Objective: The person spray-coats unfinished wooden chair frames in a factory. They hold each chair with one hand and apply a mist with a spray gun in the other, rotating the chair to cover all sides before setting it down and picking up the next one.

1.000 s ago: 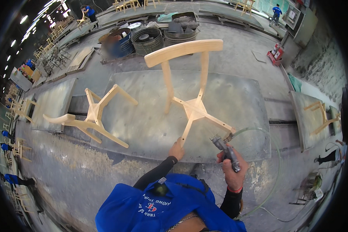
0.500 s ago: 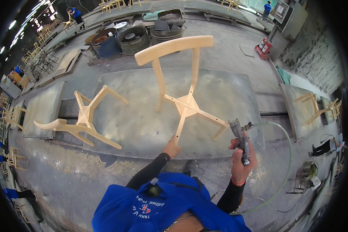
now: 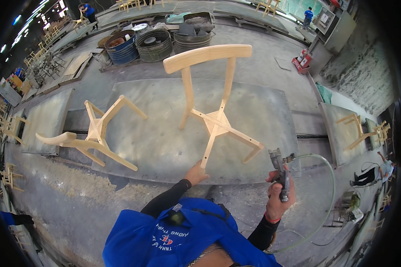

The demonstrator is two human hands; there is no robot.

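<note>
A pale, unfinished wooden chair frame (image 3: 218, 123) stands in front of me on a grey board, its curved back rail at the far side and its cross-shaped seat supports bare. My left hand (image 3: 195, 174) is closed at the chair's near corner, around the top of a leg that it partly hides. In my right hand (image 3: 280, 200) is a metal spray gun (image 3: 279, 171), held up to the right of the chair and apart from it. A clear greenish hose (image 3: 333, 178) loops from the gun. A second wooden chair frame (image 3: 95, 129) is tipped over at the left.
The grey board (image 3: 263, 107) lies under the chair, partly over a floor track. Metal tubs (image 3: 153, 45) stand beyond it. Red fire extinguishers (image 3: 303, 60) are by the right wall. More boards with chairs lie to both sides. A person (image 3: 374, 172) is at the far right.
The chair has shifted slightly to the right, its back rail most of all. My right hand with the spray gun has lowered a little; my left hand stays at the near corner.
</note>
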